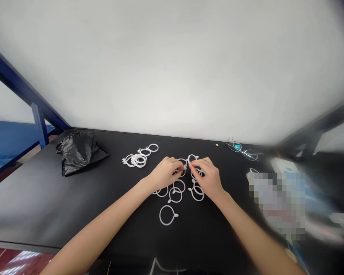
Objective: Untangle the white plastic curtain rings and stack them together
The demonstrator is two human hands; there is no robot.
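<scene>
Both my hands meet over the middle of a black table (pixel 31 198). My left hand (pixel 164 173) is closed in a pinch on a white plastic ring (pixel 182 163). My right hand (pixel 206 176) pinches a second white ring (pixel 192 157) right beside it, and the two rings touch between my fingertips. Several loose white rings (pixel 176 193) lie under and just in front of my hands. One single ring (pixel 167 215) lies nearest to me. A joined cluster of white rings (pixel 139 157) lies to the left.
A crumpled black plastic bag (pixel 77 151) sits at the far left of the table. A pair of glasses (pixel 242 149) lies at the far right by the white wall. A blurred, pixelated heap of items (pixel 278 202) fills the right side. Blue frame bars (pixel 37 122) stand left.
</scene>
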